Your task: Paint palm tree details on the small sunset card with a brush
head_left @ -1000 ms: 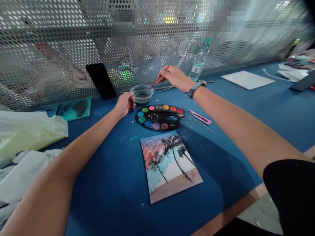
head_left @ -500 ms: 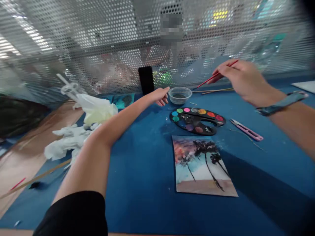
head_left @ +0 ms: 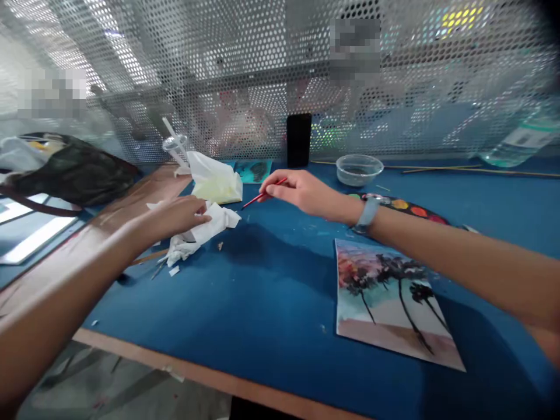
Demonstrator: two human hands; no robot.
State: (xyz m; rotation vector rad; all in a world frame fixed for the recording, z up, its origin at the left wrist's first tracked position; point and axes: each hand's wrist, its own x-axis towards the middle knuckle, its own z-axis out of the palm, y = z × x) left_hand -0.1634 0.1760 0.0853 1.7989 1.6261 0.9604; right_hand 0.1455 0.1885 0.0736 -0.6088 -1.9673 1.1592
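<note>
My right hand [head_left: 297, 189] grips a thin red paintbrush [head_left: 265, 193], its dark tip pointing down and left, close to a crumpled white tissue [head_left: 214, 224]. The tissue is pinched by my left hand [head_left: 184, 217], whose fingers curl over its upper edge; more wadded tissue lies below. A painting [head_left: 394, 303] of dark palm trees against a pink and blue sky lies flat at the right. Behind my right forearm, the black paint palette [head_left: 422, 211] is partly hidden. A clear plastic bowl [head_left: 359, 170] with dark water stands behind the wrist.
A black phone [head_left: 298, 140] leans upright on the perforated metal screen [head_left: 262, 58]. Further left are a pale yellow-white bag [head_left: 216, 178], a clear cup with a straw [head_left: 175, 146] and a dark bag [head_left: 74, 169]. A plastic bottle [head_left: 520, 140] lies at the far right, near thin sticks.
My left hand has left the bowl's side and come back to the tissue. My right hand has carried the paintbrush left, from beside the bowl to near the tissue. The view has turned left.
</note>
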